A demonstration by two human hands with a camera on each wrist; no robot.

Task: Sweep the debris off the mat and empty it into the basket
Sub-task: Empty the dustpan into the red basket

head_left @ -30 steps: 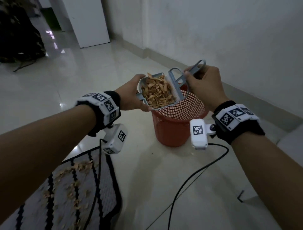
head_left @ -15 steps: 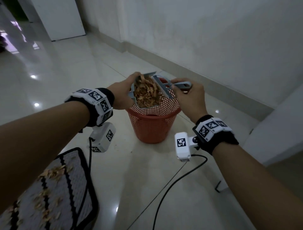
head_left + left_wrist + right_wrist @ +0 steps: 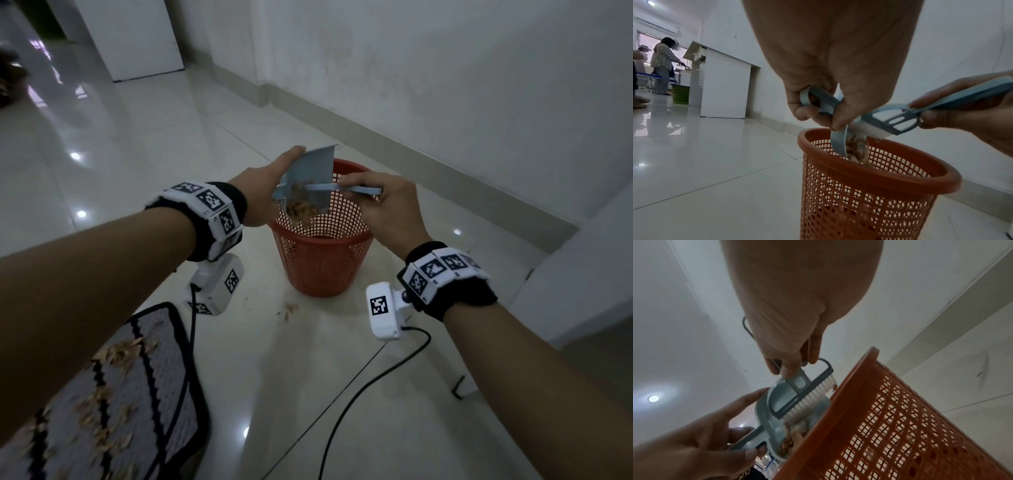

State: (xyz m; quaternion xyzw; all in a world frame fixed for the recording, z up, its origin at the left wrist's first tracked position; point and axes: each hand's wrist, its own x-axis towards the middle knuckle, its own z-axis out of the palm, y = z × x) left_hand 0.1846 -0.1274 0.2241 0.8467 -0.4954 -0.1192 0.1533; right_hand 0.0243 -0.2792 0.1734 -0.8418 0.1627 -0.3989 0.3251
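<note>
Tipped steeply now, the dustpan has gone from nearly level above the basket a second ago to pointing mouth-down inside the rim, and most of the pile it carried has slid toward its lip.

Nearest the camera, the striped mat lies on the floor at lower left, with many chips of debris on it, so by my reckoning at least one more sweep remains. A few stray chips lie on the floor tiles just in front of the basket.

Further out, the left hand has its fingers curled round the dustpan's handle and holds it slanted so the load runs out by its own weight. The right hand pinches the handle of the small brush between thumb and fingertips, with the white bristles laid against the pan's inside, most likely to push out chips that cling.

The orange mesh basket stands upright on the floor below both hands. The pan's lip sits within its rim, and brown debris is bunched at that lip and spilling downward. Some paler bits show through the mesh lower down; how much has collected there I cannot tell.

Beyond the basket run the skirting and a white wall.
</note>
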